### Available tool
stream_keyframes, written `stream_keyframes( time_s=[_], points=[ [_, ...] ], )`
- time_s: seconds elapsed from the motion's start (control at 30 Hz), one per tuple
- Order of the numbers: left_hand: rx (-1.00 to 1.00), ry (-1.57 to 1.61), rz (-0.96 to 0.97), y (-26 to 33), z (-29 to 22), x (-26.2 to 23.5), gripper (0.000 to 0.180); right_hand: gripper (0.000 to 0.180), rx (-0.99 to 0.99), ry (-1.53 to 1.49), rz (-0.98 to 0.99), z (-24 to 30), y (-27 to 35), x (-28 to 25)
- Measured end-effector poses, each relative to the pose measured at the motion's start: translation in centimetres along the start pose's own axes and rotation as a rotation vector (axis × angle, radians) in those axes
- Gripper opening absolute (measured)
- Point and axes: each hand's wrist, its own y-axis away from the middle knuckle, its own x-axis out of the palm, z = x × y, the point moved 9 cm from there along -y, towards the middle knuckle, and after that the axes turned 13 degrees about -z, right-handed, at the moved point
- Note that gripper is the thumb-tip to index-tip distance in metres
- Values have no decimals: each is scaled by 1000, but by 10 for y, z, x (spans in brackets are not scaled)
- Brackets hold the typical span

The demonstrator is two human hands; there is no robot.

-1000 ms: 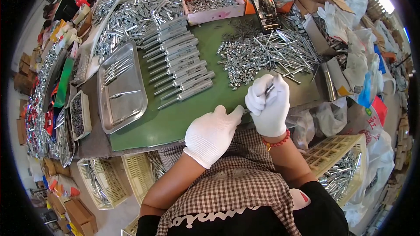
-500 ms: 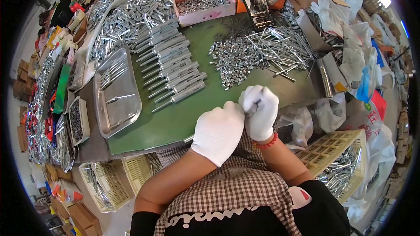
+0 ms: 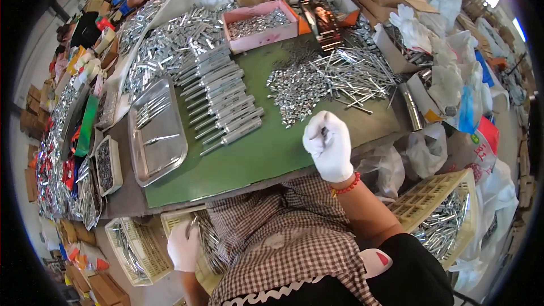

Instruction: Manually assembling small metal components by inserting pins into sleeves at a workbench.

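The white-gloved right hand (image 3: 328,144) is curled into a fist above the green table mat (image 3: 255,158), pinching a small metal piece (image 3: 323,132) between its fingertips. At seven o'clock, the gloved left hand (image 3: 184,246) reaches into a yellow plastic basket (image 3: 170,224), fingers loosely bent around thin metal rods (image 3: 207,241).

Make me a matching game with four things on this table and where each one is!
Things:
1. pink box
2. metal tray
3. left hand
4. right hand

Places:
A. down in a yellow basket below the table edge
B. at the far side of the green mat, full of small metal parts
C. raised over the mat's near edge, closed round a small metal piece
D. on the mat's left end, holding a few thin metal pieces

Pairs: 1-B, 2-D, 3-A, 4-C
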Motion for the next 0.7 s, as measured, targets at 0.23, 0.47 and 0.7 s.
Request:
stream_keyframes(
  time_s=[0.23, 0.47, 0.7],
  points=[
    [-30, 110, -191, -1, -9, -3, 20, 23, -119, 247, -118, 55, 11, -2],
    [485, 327, -280, -61, -136, -20, 21, 31, -1396, 1641, -769, 269, 38, -51],
    [398, 534, -329, -110, -183, -5, 20, 29, -1156, 1960, -894, 312, 7, -126]
  ],
)
